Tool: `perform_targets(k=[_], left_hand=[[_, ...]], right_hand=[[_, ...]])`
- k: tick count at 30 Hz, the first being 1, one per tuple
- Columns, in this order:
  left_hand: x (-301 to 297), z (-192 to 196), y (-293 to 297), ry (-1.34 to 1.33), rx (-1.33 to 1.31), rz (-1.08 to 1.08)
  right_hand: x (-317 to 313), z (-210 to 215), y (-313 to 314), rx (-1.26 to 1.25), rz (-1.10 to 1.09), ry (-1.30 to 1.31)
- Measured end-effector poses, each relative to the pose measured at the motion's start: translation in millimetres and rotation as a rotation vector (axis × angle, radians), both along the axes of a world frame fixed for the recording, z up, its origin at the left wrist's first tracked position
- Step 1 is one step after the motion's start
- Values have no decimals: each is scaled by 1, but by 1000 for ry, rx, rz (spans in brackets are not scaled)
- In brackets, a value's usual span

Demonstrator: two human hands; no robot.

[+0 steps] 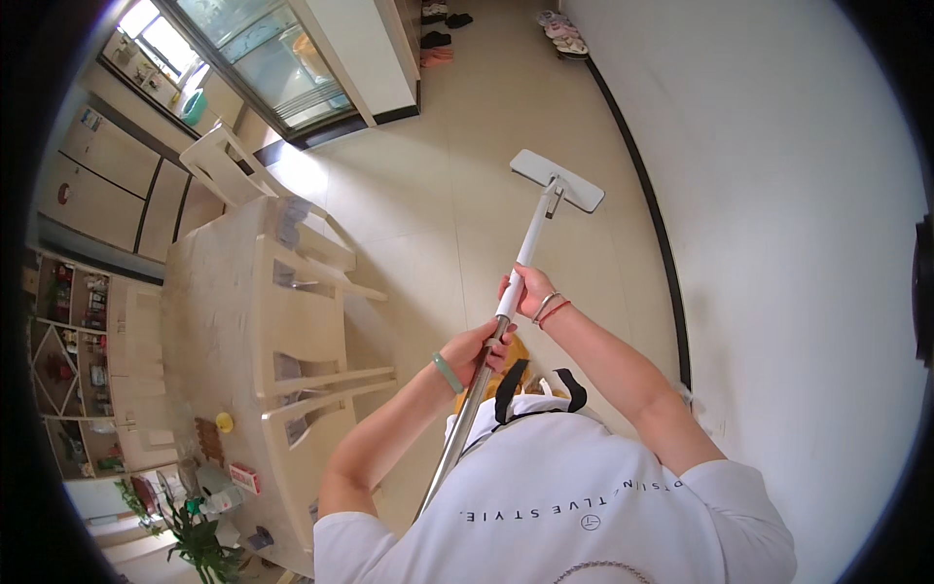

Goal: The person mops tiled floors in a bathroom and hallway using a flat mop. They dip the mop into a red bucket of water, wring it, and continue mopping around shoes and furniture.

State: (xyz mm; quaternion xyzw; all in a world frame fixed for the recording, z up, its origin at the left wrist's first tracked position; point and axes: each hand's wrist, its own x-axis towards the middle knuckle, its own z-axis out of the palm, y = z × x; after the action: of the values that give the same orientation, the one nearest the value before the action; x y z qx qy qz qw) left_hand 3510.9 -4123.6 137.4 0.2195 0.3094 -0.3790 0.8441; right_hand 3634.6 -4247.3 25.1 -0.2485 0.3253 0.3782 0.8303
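Observation:
A flat mop with a white rectangular head [557,180] rests on the pale tiled floor ahead of me, close to the white wall. Its handle [525,255] is white at the far end and bare metal nearer my body. My right hand [526,291] grips the white part of the handle, higher up toward the mop head; two thin bracelets sit on that wrist. My left hand [479,351] grips the metal part just below it, with a green bangle on the wrist. Both hands are closed around the handle.
A pale wooden dining table [209,321] with several matching chairs [311,375] stands to my left. Small items and a potted plant [199,540] sit at its near end. The white wall with a dark skirting [662,243] runs on my right. Shoes [562,31] lie by the far wall.

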Motion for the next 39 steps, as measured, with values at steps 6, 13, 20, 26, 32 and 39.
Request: perform_targets(k=[6, 13, 20, 26, 32, 39], left_hand=[[145, 6, 29, -29, -2, 24], [323, 43, 70, 4, 55, -67], [490, 40, 87, -71, 121, -149], [632, 29, 96, -43, 92, -160], [780, 48, 109, -44, 88, -112], [935, 59, 131, 15, 121, -62]], right_hand=[[150, 4, 32, 4, 20, 23], [310, 47, 65, -75, -47, -27], [472, 45, 77, 22, -155, 52], [603, 44, 87, -55, -131, 72], [751, 59, 105, 19, -126, 149], [911, 55, 133, 37, -75, 128]])
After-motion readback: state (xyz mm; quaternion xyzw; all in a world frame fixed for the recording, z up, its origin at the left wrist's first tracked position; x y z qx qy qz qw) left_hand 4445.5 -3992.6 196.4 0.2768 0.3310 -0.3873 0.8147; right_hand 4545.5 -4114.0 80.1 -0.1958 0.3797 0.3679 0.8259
